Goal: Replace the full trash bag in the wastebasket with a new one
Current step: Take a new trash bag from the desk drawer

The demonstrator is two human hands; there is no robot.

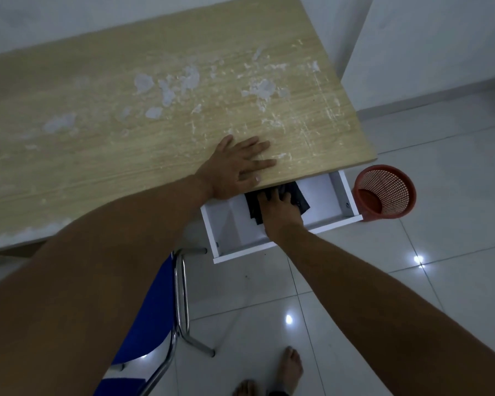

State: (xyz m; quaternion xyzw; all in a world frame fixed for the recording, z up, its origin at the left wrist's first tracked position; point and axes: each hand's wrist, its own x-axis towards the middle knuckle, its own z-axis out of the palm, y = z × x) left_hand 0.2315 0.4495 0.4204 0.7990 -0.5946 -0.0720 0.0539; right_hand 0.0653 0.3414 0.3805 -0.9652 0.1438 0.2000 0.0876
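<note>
A white drawer (323, 192) is pulled out from under the wooden desk (126, 110). Inside it lies a stack of folded black trash bags (300, 200). My right hand (279, 211) reaches into the drawer and lies on the black bags, fingers over them; whether they pinch a bag is not visible. Flat on the desk top near its front edge, fingers spread, rests my left hand (237, 167). The red mesh wastebasket (385, 192) stands on the floor just right of the drawer, with no bag in it.
A blue chair with a chrome frame (166, 310) stands below the desk, left of the drawer. White glossy floor tiles (412, 281) spread to the right. My bare feet (290, 370) show at the bottom. A white wall (440, 52) rises behind the basket.
</note>
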